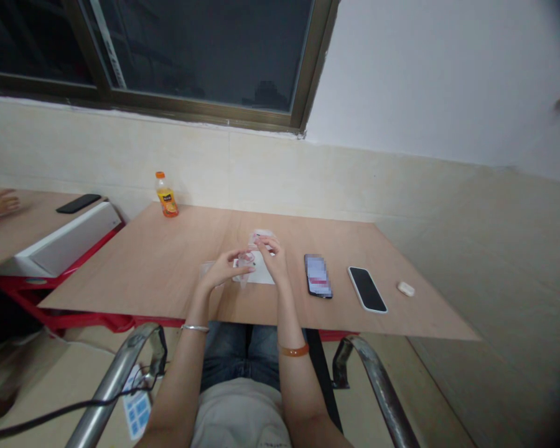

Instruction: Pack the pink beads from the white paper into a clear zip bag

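Observation:
Over the middle of the table, my left hand [224,269] has its thumb and fingers closed around a small clear plastic bag [244,264] with pinkish marks or contents. My right hand [274,256] is beside it, fingertips pinched together at the bag's upper side; what exactly they grip is too small to make out. More clear plastic [257,236] with pinkish marks shows just beyond the right fingertips. Beneath both hands lies a white sheet [262,272], partly covered by them. Another piece of clear plastic [207,267] rests left of my left wrist.
Right of my hands lie a phone with a lit screen [318,276], a white-edged phone [368,290] and a small white case [406,289]. An orange drink bottle [167,198] stands at the back left. Another person's hand [0,203] is over the neighbouring table, near a black phone [79,203].

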{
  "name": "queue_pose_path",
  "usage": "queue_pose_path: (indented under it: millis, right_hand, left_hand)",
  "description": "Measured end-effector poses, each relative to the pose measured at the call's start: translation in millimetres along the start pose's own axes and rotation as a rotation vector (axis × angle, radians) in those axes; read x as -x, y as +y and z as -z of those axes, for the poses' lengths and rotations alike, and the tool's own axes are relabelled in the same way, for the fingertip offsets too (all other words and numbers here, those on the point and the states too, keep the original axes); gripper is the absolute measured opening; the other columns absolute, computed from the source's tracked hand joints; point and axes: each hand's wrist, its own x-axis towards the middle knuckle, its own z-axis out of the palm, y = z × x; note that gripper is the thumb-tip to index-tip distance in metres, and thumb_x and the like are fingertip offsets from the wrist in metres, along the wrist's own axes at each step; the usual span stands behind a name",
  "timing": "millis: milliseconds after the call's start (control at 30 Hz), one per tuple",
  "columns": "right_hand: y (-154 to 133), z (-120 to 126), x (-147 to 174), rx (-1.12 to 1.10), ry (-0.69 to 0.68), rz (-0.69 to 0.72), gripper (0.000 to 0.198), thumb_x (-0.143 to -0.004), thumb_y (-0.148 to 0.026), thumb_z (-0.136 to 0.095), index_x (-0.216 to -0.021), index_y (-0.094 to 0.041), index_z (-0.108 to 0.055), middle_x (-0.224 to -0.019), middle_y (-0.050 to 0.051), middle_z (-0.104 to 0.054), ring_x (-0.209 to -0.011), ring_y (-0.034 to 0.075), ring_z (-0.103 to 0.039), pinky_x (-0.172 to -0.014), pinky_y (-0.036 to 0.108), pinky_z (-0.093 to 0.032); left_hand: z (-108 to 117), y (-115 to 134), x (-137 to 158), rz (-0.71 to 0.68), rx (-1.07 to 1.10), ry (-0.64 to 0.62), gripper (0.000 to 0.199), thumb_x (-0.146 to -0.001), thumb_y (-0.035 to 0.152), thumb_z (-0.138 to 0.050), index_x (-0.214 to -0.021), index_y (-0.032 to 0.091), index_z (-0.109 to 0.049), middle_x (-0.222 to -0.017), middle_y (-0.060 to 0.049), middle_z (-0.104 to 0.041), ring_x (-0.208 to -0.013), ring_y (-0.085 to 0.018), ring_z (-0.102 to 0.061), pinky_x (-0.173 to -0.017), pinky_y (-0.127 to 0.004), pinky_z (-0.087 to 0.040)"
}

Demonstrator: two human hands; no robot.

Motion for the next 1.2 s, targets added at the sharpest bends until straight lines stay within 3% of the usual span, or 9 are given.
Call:
queue_pose_path:
  millis: [267, 533, 767, 1033, 1200]
  right_hand:
    - [38.4, -6.2, 2.8, 0.036, 0.047, -0.103, 0.022, -0.079, -0.032, -0.054, -0.085, -0.015, -0.066, -0.09, 0.008, -0.068, -0.082, 0.017, -0.062, -0.077, 0.028, -0.049]
    - [86.0, -26.5, 6.9, 0.248, -0.103, -0.129, 0.029, -0.075, -0.008, -0.048, -0.095, -0.017, -0.067, -0.106, 0.008, -0.066, -0.097, 0.016, -0.06, -0.091, 0.032, -0.044]
    - [97.1, -34.5, 2.0, 0.482, -0.211, -0.077, 0.03, -0.078, -0.007, -0.048, -0.098, -0.017, -0.068, -0.106, 0.008, -0.066, -0.097, 0.018, -0.058, -0.091, 0.028, -0.041]
    - [104.5, -35.5, 8.8, 0.601, -0.219, -0.122, 0.024, -0.08, -0.016, -0.055, -0.099, -0.02, -0.068, -0.115, 0.008, -0.062, -0.106, 0.02, -0.053, -0.092, 0.031, -0.038]
    - [105.7, -36.3, 4.1, 0.562, -0.195, -0.197, 0.018, -0.075, -0.014, -0.056, -0.086, -0.017, -0.07, -0.095, 0.008, -0.068, -0.088, 0.018, -0.059, -0.08, 0.026, -0.042]
  left_hand:
    - [1.9, 9.0, 4.2, -0.04, -0.088, 0.049, 0.058, -0.057, 0.03, -0.08, -0.11, 0.015, -0.063, -0.115, -0.011, -0.063, -0.105, -0.023, -0.058, -0.095, -0.038, -0.046]
    - [7.8, 0.9, 4.5, -0.082, -0.104, 0.046, 0.055, -0.062, 0.03, -0.076, -0.113, 0.016, -0.061, -0.118, -0.009, -0.062, -0.105, -0.023, -0.058, -0.092, -0.038, -0.048]
    - [11.1, 1.1, 6.1, -0.131, -0.164, 0.046, 0.055, -0.062, 0.03, -0.075, -0.113, 0.016, -0.061, -0.121, -0.01, -0.06, -0.11, -0.023, -0.055, -0.099, -0.039, -0.042]
    - [7.4, 5.4, 6.3, -0.065, -0.168, 0.108, 0.057, -0.06, 0.033, -0.078, -0.111, 0.016, -0.061, -0.114, -0.01, -0.063, -0.105, -0.023, -0.057, -0.097, -0.039, -0.043]
    - [6.0, 8.3, 6.0, -0.039, -0.143, 0.082, 0.057, -0.061, 0.036, -0.077, -0.111, 0.014, -0.061, -0.114, -0.011, -0.063, -0.104, -0.023, -0.058, -0.095, -0.039, -0.044]
